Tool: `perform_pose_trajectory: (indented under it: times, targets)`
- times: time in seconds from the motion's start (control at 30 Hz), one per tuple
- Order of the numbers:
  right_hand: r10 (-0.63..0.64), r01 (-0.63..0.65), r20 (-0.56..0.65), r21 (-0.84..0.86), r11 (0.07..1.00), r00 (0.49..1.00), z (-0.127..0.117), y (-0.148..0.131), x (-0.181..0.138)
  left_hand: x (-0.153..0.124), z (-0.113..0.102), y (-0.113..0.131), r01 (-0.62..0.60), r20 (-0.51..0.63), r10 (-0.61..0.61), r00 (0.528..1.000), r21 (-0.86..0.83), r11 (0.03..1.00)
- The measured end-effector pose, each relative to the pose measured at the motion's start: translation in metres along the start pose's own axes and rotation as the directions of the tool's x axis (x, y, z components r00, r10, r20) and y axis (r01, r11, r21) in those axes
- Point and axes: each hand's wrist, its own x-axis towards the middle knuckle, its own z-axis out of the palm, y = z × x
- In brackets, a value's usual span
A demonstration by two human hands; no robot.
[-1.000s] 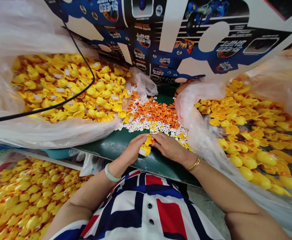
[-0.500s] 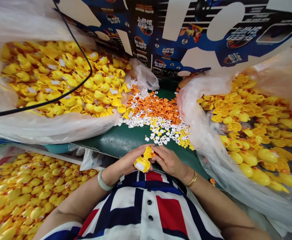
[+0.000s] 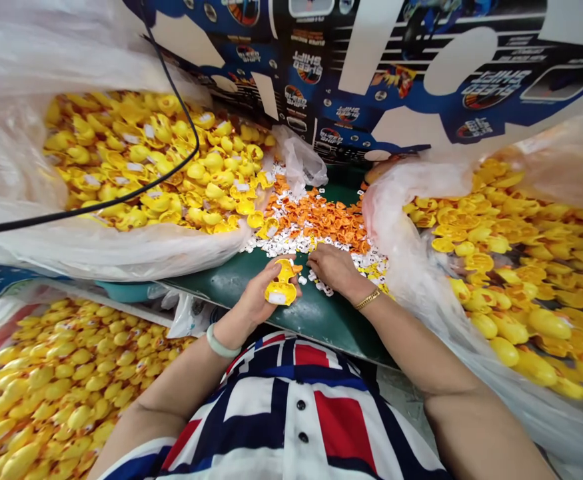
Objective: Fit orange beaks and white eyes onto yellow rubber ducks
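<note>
A green worktop point(image 3: 211, 280) carries a plastic bag of yellow ducks point(image 3: 146, 167) at left. The left hand point(image 3: 256, 293) grips one yellow rubber duck point(image 3: 281, 285) above the worktop; the right hand point(image 3: 334, 269), loosely curved, rests on small white pieces point(image 3: 321, 283) near orange beak pieces point(image 3: 321, 220).

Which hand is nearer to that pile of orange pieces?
The right hand is nearer: its fingertips rest among the white pieces just below the orange pile. The left hand, holding a yellow duck half, sits farther back and aside.
</note>
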Motion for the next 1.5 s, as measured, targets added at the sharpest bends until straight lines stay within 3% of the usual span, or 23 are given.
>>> perform_pose_trajectory:
  times: [0.17, 0.27, 0.37, 0.43, 0.5, 0.73, 0.87, 0.93, 1.03, 1.13, 1.23, 1.33, 1.4, 1.43, 1.5]
  targets:
    - [0.009, -0.009, -0.019, 0.015, 1.0, 1.0, 0.0, -0.001, 0.0, 0.008, 0.0, 0.005, 0.007, -0.025, -0.007, 1.0, -0.002, 1.0]
    - [-0.051, 0.071, -0.16, 0.127, 0.989, 0.986, -0.002, -0.008, -0.017, 0.017, 0.001, 0.005, -0.051, -0.089, 0.052, 0.995, 0.009, 0.999]
    - [-0.154, 0.251, -0.38, 0.22, 0.943, 0.912, 0.001, -0.022, -0.041, 0.028, 0.003, 0.0, -0.121, -0.152, 0.116, 0.982, -0.023, 0.992]
    - [-0.227, 0.331, -0.442, 0.173, 0.928, 0.868, 0.006, -0.03, -0.053, 0.033, 0.005, -0.005, -0.134, -0.196, 0.123, 0.973, -0.044, 0.99]
    - [-0.289, 0.367, -0.444, 0.099, 0.925, 0.848, 0.01, -0.034, -0.059, 0.036, 0.009, -0.01, -0.12, -0.234, 0.104, 0.967, -0.054, 0.991]
    - [-0.362, 0.393, -0.383, 0.005, 0.919, 0.85, 0.02, -0.023, -0.066, 0.038, 0.022, -0.018, -0.049, -0.295, 0.018, 0.955, -0.098, 0.994]
    - [-0.359, 0.389, -0.437, -0.024, 0.921, 0.824, 0.034, -0.017, -0.072, 0.041, 0.025, -0.02, -0.023, -0.348, -0.02, 0.937, -0.119, 0.993]
    - [-0.321, 0.369, -0.447, 0.023, 0.929, 0.835, 0.042, -0.018, -0.074, 0.043, 0.026, -0.022, -0.027, -0.352, -0.006, 0.936, -0.09, 0.996]
    - [-0.143, 0.256, -0.45, 0.201, 0.946, 0.882, 0.041, -0.027, -0.077, 0.046, 0.028, -0.027, -0.01, -0.33, 0.001, 0.944, -0.023, 1.0]
    - [0.071, 0.096, -0.364, 0.421, 0.902, 0.929, 0.024, -0.031, -0.08, 0.049, 0.03, -0.03, -0.01, -0.281, 0.029, 0.959, 0.07, 0.998]
    - [0.199, -0.044, -0.301, 0.452, 0.891, 0.933, -0.002, -0.006, -0.091, 0.054, 0.028, -0.029, 0.019, -0.203, 0.008, 0.979, 0.129, 0.991]
    - [0.364, -0.227, -0.343, 0.377, 0.898, 0.866, -0.029, 0.053, -0.122, 0.058, 0.022, -0.024, 0.052, -0.124, -0.033, 0.992, 0.156, 0.986]
    - [0.525, -0.481, -0.365, 0.212, 0.851, 0.769, -0.044, 0.1, -0.147, 0.06, 0.018, -0.021, 0.039, -0.097, -0.024, 0.995, 0.165, 0.986]
    - [0.587, -0.593, -0.339, 0.099, 0.799, 0.735, -0.051, 0.124, -0.157, 0.06, 0.017, -0.02, 0.035, -0.097, -0.019, 0.995, 0.164, 0.986]
    - [0.664, -0.689, -0.233, -0.041, 0.724, 0.711, -0.061, 0.164, -0.167, 0.062, 0.017, -0.02, 0.046, -0.099, -0.031, 0.995, 0.159, 0.986]
